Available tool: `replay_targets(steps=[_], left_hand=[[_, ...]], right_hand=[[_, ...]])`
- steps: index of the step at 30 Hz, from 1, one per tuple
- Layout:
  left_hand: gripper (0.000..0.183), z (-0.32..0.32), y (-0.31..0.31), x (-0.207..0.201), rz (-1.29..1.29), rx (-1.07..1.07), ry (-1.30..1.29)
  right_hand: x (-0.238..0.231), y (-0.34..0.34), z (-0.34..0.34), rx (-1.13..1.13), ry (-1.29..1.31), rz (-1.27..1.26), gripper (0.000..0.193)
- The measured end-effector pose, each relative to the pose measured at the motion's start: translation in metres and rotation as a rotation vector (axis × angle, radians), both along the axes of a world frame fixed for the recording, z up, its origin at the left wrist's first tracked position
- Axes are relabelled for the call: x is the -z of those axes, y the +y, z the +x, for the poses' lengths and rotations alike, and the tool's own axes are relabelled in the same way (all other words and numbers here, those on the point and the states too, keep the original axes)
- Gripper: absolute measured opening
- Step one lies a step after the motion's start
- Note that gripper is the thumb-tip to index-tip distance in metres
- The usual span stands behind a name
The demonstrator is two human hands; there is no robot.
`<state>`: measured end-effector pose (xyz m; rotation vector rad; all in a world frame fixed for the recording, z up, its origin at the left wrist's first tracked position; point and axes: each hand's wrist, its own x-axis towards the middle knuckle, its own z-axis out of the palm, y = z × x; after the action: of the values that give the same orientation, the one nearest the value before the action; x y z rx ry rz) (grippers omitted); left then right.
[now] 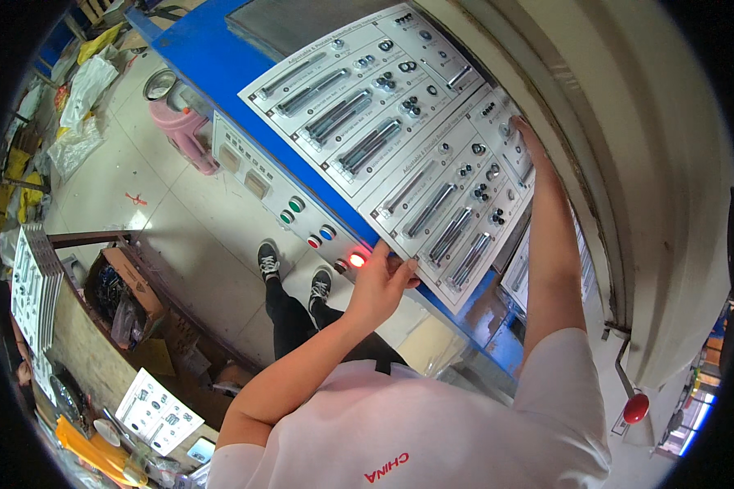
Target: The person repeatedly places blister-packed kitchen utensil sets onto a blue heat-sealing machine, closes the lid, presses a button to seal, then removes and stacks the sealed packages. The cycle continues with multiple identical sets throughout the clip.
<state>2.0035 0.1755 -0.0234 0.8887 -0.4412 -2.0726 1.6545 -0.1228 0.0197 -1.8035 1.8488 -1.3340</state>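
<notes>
From the head view, the bare left hand (377,287) is at the near edge of a large white printed sheet with metal bolts and nuts under clear plastic (367,191) — its grip is narrow, fingers and thumb pinching that edge. The bare right hand (528,138) reaches up to the sheet's right edge, partly hidden; I cannot tell how tightly its grip is closed. The sheet lies tilted over a blue metal machine bed (204,41), right beside a curved cream machine housing (669,179).

Along the front of the bed runs a pale control panel (273,208), and there — a round red button (356,260) glows close to the left hand. Over on the right hangs a red ball knob (636,409) on a bent lever.

Off to the left, a pink plastic stool (181,130) bears a round metal bowl (160,84). Nearer, a brown wooden counter (77,330) carries a fanned stack of white cards (37,285), with a brown cardboard box (134,281) beside it.
</notes>
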Motion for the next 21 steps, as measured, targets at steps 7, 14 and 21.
replay_targets(steps=[7, 14, 21], left_hand=[[0.042, 0.002, -0.008, -0.001, 0.034, 0.053, -0.049], [0.030, 0.003, -0.005, 0.009, 0.097, -0.054, -0.092], [0.027, 0.008, -0.002, 0.014, 0.066, -0.079, -0.091]], right_hand=[[0.002, 0.021, 0.015, -0.311, 0.690, 0.146, 0.022], [0.015, 0.020, 0.017, -0.403, 0.858, 0.241, 0.023], [0.019, 0.011, 0.014, -0.415, 0.865, 0.250, 0.025]])
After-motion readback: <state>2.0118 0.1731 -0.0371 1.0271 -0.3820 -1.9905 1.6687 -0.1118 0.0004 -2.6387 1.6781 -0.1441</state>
